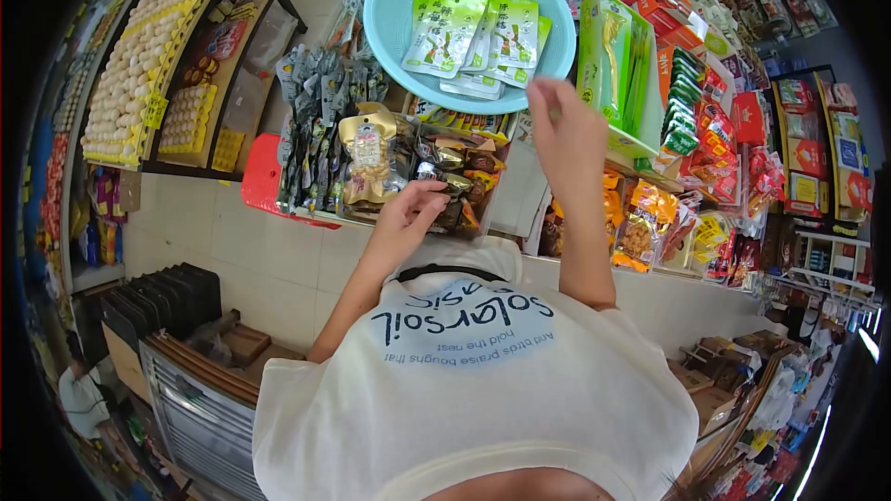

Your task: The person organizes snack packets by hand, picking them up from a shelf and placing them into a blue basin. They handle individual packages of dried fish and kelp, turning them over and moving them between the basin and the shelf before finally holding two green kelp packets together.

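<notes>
My right hand is raised at the lower right rim of a light blue plastic basket. Its fingers are loosely bent, slightly blurred, and nothing shows in them. Green and white snack packets lie in the basket in two overlapping groups. My left hand hovers over the front of a box of small dark and orange wrapped snacks. Its fingers are half curled and apart, with no item visible between them. Just left of that box is a gold snack bag with a clear window.
Dark grey packets stand upright beside a red plastic stool. A green display box is right of the basket. Orange snack bags line the right front edge. An egg rack stands at left, with cartons behind me.
</notes>
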Tool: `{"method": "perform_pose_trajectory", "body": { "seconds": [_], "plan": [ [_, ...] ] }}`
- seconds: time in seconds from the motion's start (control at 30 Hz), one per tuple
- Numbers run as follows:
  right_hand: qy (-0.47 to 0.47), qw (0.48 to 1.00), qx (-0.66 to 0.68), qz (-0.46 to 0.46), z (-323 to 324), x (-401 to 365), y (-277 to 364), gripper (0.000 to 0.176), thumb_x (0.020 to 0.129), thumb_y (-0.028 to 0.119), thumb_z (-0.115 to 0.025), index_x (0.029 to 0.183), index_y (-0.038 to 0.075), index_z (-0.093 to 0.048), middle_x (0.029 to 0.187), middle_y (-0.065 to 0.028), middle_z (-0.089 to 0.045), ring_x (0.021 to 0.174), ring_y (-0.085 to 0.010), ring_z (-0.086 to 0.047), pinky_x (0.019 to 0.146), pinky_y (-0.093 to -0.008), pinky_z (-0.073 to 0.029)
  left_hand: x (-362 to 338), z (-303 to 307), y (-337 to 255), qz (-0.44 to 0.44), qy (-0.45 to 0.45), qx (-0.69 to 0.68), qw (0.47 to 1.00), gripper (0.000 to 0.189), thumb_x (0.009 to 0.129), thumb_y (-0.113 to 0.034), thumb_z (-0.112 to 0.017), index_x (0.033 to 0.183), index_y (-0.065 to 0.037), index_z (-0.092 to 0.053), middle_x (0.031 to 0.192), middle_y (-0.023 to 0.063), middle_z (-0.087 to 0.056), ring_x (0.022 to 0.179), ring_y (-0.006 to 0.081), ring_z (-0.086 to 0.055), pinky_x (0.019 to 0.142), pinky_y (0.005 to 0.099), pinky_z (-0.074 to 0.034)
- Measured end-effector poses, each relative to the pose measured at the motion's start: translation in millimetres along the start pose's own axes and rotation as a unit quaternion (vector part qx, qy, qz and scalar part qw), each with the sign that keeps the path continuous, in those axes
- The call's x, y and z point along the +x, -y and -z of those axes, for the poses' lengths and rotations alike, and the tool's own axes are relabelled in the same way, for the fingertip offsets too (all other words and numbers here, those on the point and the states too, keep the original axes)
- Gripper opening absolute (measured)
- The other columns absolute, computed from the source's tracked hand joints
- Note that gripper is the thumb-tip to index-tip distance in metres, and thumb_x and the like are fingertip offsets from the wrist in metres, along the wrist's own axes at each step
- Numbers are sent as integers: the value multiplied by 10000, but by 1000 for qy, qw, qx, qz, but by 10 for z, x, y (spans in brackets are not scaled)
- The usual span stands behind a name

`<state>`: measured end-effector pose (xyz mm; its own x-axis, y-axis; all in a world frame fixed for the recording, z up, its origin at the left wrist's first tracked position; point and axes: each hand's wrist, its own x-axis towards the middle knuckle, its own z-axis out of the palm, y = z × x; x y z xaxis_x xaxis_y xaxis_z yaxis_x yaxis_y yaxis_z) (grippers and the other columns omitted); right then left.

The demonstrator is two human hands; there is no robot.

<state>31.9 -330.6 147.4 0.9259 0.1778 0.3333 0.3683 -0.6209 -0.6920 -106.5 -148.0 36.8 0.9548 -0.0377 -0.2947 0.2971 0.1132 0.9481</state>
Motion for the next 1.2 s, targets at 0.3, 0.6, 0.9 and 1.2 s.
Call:
{"method": "perform_pose_trajectory", "body": {
  "seconds": [0.3,0.6,0.9,1.2],
  "plan": [
    [147,970,-190,-28,-1170,1193,-414,668,727,411,-794,1074,-102,-545,1106,-302,-584,1069,-422,-551,915,-479,-465,6,9,-38,-51,30,-10,998,291,982,-151,-549,1234,-8,-529,1117,112,-651,1021,148,-613,890,263,-473],
    [129,981,-138,-36,-1601,1279,-521,1126,592,296,-891,1414,-87,-224,1183,-299,-545,1116,-420,-536,962,-449,-449,-104,146,67,-41,-30,-19,999,275,962,-134,-564,1207,-10,-548,1065,85,-676,966,117,-624,827,250,-473],
    [166,954,181,-170,-1629,1288,-753,734,645,236,-866,1209,-87,-525,1124,-215,-644,1007,-301,-643,855,-376,-506,-19,90,38,-45,34,-13,998,277,986,-157,-533,1231,-27,-535,1105,92,-661,1017,145,-617,879,267,-474],
    [59,927,313,-197,-1238,1298,-717,323,732,-10,-765,1026,-91,-655,912,-142,-704,763,-186,-674,627,-308,-521,14,75,-183,-47,34,-40,998,264,975,-155,-551,1205,-24,-550,1077,99,-672,989,144,-633,858,273,-481]
  ]
}}
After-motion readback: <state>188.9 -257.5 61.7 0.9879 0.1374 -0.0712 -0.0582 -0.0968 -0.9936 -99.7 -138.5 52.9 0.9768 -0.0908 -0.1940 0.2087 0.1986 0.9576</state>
